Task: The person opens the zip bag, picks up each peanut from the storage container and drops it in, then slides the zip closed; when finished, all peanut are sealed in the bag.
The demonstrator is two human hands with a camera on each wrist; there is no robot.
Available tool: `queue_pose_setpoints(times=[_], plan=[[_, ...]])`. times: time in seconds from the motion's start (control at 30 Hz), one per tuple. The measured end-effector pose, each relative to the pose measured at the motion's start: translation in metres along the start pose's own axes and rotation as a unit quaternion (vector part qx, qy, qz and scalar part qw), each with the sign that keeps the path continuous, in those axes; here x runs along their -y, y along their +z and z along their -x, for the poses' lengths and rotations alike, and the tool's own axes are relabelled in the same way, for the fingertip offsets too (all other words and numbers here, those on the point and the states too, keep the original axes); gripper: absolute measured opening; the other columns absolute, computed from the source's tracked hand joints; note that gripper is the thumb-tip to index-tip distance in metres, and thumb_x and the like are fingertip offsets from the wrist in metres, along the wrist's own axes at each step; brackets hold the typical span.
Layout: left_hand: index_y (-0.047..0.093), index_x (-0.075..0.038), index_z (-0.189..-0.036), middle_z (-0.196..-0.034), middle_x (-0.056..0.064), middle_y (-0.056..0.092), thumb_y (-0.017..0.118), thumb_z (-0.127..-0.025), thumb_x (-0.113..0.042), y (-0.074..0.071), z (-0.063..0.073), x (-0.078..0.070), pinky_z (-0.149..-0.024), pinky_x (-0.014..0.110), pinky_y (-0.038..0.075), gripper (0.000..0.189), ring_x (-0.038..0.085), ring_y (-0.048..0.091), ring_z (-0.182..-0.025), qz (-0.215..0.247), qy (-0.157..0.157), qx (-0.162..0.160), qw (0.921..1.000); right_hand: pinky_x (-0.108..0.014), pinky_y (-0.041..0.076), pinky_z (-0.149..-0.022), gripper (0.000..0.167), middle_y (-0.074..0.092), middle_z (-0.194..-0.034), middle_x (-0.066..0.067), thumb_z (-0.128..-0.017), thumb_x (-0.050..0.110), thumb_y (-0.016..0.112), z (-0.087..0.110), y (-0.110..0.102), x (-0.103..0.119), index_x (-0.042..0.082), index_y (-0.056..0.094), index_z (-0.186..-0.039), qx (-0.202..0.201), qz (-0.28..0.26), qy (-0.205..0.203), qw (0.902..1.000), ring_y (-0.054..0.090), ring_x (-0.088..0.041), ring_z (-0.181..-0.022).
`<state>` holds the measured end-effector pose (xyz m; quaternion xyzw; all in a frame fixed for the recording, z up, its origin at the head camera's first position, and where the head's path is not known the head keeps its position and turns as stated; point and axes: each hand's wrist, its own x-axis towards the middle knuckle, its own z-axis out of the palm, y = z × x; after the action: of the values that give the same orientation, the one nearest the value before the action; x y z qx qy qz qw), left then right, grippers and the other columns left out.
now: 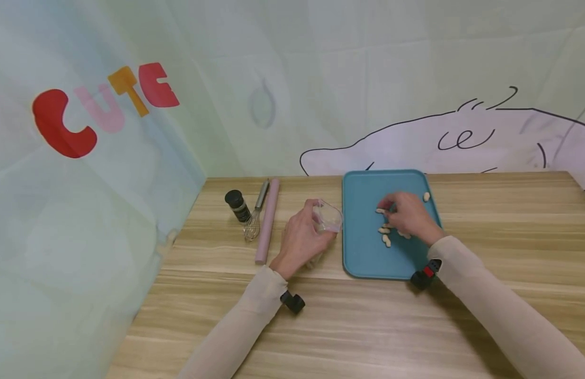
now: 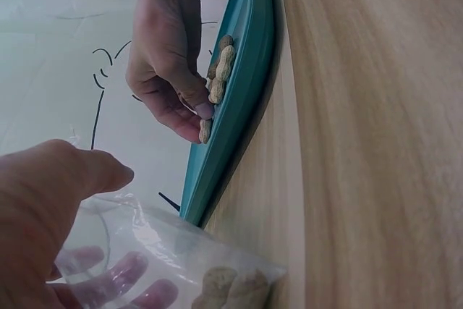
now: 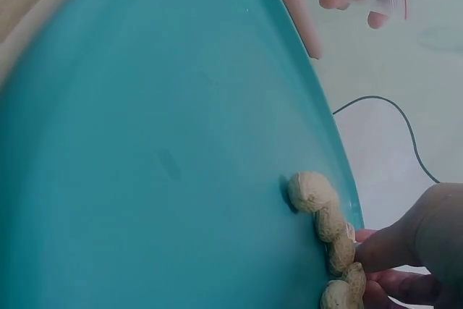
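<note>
My left hand (image 1: 305, 239) holds a clear plastic bag (image 1: 329, 217) beside the tray's left edge, fingers and thumb spread around its gaping mouth. Peanuts (image 2: 231, 291) lie in the bottom of the bag. Over the blue tray (image 1: 363, 258), my right hand (image 1: 408, 215) pinches a peanut (image 2: 205, 131) between thumb and fingertips. Several other unshelled peanuts (image 1: 386, 240) lie on the tray under and beside that hand, some partly hidden by it. In the right wrist view, a row of peanuts (image 3: 311, 192) sits close to the right fingers.
Left of the bag, a pink rolling pin (image 1: 268, 221), a whisk (image 1: 255, 213) and a black-capped jar (image 1: 238, 205) are on the wooden table (image 1: 321, 326). One peanut (image 1: 426, 197) lies by the tray's right rim. A printed cloth (image 1: 273, 79) hangs behind the table.
</note>
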<state>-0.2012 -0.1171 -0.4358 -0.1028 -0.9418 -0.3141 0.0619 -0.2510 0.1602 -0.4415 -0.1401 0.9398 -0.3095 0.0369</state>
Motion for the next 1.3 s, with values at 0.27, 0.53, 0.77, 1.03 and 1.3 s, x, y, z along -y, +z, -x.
queue_pose_setpoints(times=[0.27, 0.53, 0.77, 1.03, 1.3], plan=[[0.053, -0.014, -0.147, -0.106, 0.007, 0.075, 0.083, -0.088, -0.035, 0.000, 0.001, 0.000, -0.067, 0.030, 0.050, 0.070, 0.018, 0.065, -0.080, -0.004, -0.003, 0.000, 1.0000, -0.039, 0.055, -0.074, 0.023, 0.077, -0.112, -0.024, -0.103, 0.006, 0.064, 0.001, 0.001, 0.000, -0.004, 0.076, -0.120, -0.009, -0.013, 0.007, 0.9998, 0.070, -0.028, -0.088], [0.053, -0.015, -0.147, -0.107, 0.007, 0.075, 0.083, -0.088, -0.034, 0.000, 0.001, -0.001, -0.070, 0.033, 0.053, 0.069, 0.020, 0.068, -0.086, 0.003, -0.008, 0.005, 1.0000, -0.040, 0.054, -0.075, 0.025, 0.076, -0.114, -0.022, -0.106, 0.008, 0.060, 0.004, -0.002, 0.005, -0.001, 0.075, -0.124, -0.020, -0.023, 0.016, 0.9994, 0.066, -0.031, -0.093], [0.053, -0.014, -0.147, -0.106, 0.007, 0.076, 0.082, -0.088, -0.035, 0.000, 0.000, -0.002, -0.072, 0.035, 0.054, 0.069, 0.022, 0.070, -0.088, -0.001, 0.002, 0.002, 1.0000, -0.037, 0.048, -0.078, 0.024, 0.078, -0.116, -0.020, -0.106, 0.010, 0.063, 0.007, -0.007, 0.019, 0.003, 0.077, -0.123, -0.057, -0.020, -0.017, 0.9980, 0.066, -0.033, -0.099], [0.052, -0.014, -0.148, -0.107, 0.008, 0.076, 0.083, -0.088, -0.035, 0.000, -0.001, -0.002, -0.075, 0.037, 0.056, 0.070, 0.023, 0.071, -0.090, -0.004, -0.002, 0.005, 1.0000, -0.040, 0.050, -0.080, 0.022, 0.079, -0.116, -0.016, -0.105, 0.008, 0.064, 0.014, -0.011, 0.043, 0.006, 0.079, -0.122, -0.059, -0.021, -0.058, 0.9963, 0.067, -0.031, -0.100], [0.051, -0.016, -0.147, -0.108, 0.009, 0.075, 0.083, -0.088, -0.035, -0.001, 0.001, -0.001, -0.074, 0.036, 0.056, 0.070, 0.022, 0.069, -0.088, -0.002, -0.001, 0.010, 1.0000, -0.039, 0.048, -0.079, 0.023, 0.079, -0.110, -0.012, -0.102, 0.005, 0.066, 0.019, -0.008, 0.064, 0.010, 0.080, -0.120, -0.061, -0.020, -0.104, 0.9925, 0.066, -0.027, -0.095]])
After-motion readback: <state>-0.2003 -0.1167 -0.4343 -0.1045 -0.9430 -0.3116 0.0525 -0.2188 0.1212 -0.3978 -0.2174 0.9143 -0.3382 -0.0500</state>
